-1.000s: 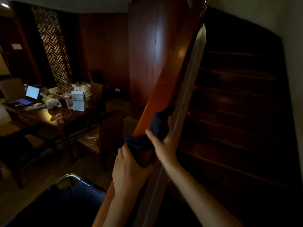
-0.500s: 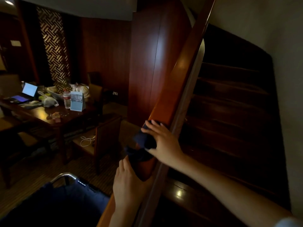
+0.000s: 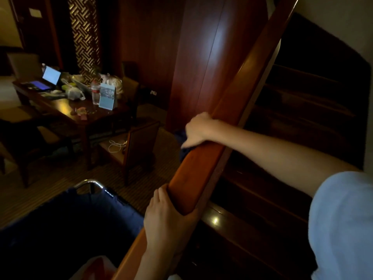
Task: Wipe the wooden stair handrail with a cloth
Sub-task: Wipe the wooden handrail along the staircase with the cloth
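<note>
The right hand (image 3: 198, 129) curls over the sloping wooden handrail (image 3: 201, 168), clutching a dark cloth (image 3: 184, 151) that is mostly hidden under its palm, only murky edges showing. Lower down, the left hand (image 3: 167, 215) grips the handrail, its forearm cut off below.

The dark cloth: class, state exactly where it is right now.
In the head view, near centre, the dark cloth is pressed under the right hand against the left side of the handrail, up the rail from the left hand.
</note>
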A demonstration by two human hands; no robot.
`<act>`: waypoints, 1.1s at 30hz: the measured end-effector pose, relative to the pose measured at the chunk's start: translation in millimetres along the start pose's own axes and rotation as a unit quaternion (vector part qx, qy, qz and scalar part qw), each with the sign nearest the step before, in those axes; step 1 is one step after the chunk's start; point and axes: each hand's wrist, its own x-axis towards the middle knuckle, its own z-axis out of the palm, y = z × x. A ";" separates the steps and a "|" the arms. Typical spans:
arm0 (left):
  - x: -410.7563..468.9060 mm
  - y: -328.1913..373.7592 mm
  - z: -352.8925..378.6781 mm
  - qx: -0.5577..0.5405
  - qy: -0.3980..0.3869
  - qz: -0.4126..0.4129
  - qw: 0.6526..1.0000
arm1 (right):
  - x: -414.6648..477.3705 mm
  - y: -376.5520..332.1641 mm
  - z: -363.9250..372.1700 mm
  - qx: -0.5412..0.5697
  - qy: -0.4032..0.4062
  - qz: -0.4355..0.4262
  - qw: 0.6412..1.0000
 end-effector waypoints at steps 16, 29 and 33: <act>-16.0 -13.2 -9.5 0.005 -0.021 0.009 1.000 | -75.7 -62.4 47.4 0.310 0.276 0.105 0.904; -22.0 -34.4 -10.8 0.054 -0.065 0.004 0.996 | -66.3 -41.8 89.4 0.626 0.458 0.285 0.563; -20.7 -37.3 -14.0 0.061 -0.097 0.020 0.993 | -55.9 -27.5 84.9 0.711 0.458 0.290 0.448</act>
